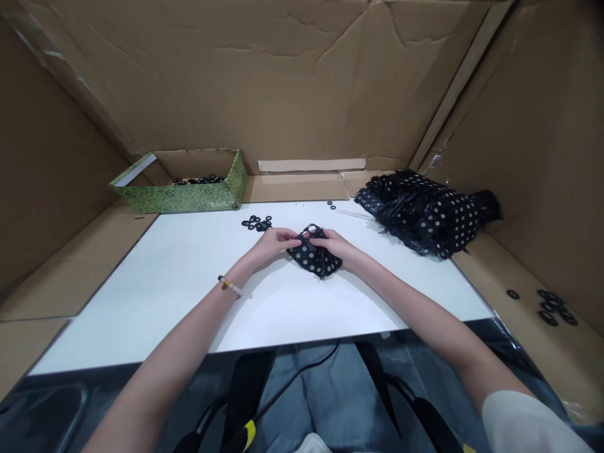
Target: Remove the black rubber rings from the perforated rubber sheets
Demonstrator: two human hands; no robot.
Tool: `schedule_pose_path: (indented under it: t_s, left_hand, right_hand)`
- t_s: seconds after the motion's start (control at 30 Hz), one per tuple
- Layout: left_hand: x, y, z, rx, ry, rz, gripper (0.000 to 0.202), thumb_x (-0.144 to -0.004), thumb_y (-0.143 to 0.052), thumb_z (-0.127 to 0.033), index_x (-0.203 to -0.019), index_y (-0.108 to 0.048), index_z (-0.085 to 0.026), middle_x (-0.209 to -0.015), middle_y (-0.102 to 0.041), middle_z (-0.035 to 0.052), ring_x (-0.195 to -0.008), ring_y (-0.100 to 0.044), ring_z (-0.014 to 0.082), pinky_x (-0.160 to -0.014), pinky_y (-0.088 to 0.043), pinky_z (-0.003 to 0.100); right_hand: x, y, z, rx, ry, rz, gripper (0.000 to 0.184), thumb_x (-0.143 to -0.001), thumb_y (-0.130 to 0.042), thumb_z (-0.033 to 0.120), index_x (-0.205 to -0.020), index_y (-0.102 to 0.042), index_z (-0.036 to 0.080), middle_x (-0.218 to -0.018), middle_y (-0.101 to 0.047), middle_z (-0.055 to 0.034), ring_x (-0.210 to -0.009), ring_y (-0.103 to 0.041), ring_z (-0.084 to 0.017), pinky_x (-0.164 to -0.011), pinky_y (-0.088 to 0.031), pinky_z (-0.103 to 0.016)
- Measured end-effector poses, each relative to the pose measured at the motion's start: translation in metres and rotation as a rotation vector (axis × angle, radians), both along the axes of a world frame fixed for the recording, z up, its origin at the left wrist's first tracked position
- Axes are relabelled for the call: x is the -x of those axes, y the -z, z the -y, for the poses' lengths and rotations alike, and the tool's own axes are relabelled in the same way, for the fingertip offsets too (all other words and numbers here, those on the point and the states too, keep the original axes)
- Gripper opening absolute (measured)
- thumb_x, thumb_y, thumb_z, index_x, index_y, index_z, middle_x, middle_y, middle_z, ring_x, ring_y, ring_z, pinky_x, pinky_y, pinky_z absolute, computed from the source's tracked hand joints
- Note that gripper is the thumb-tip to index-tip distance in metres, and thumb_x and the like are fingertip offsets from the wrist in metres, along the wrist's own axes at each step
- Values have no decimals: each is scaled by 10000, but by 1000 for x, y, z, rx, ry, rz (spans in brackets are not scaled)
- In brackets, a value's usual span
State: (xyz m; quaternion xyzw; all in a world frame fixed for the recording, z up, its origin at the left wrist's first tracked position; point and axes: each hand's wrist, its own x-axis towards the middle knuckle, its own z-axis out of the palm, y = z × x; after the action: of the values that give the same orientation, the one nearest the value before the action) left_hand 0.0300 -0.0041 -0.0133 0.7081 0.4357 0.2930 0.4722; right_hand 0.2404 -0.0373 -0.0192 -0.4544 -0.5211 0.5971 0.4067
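Small black fabric piece with white polka dots (314, 257), crumpled, lying mid-way on the white tabletop (189, 283); left hand (274, 242) and right hand (336, 244) pinch its upper edge, where a black ring (313, 228) sits.

The right hand (340, 245) covers the right edge of the dotted cloth (312, 257), and the fingertips of both hands hide the spot where they meet at its top. Whether the left hand (274, 242) pinches the cloth itself or a small ring there is too small to tell. The near wall of the green box (184, 196) hides most of the black rings (198, 180) inside. In the dotted pile (425, 214), single pieces cannot be told apart. The lower edge cuts off both arms.
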Motion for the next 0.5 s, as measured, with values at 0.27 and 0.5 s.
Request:
schedule_pose_path:
  t_s: [0.27,0.5]
  left_hand:
    - [3,-1,-1,146,-21,120,361,-629,-819,-404,-894,-753,-168,-868,-756,80,-789,-653,201,-753,-495,343]
    - [7,1,-5,196,-140,142,418,-554,-875,-343,-908,-764,-151,-889,-764,96,-807,-661,213,-803,-501,383]
  right_hand:
    - [1,0,0,10,57,91,303,-716,-704,327,-988,-702,195,-1000,-734,-34,-976,-626,-218,-897,-436,-328]
    - [0,3,0,52,55,67,306,-688,-759,412,-864,-658,182,-844,-715,-25,-846,-627,-205,-792,-456,-318]
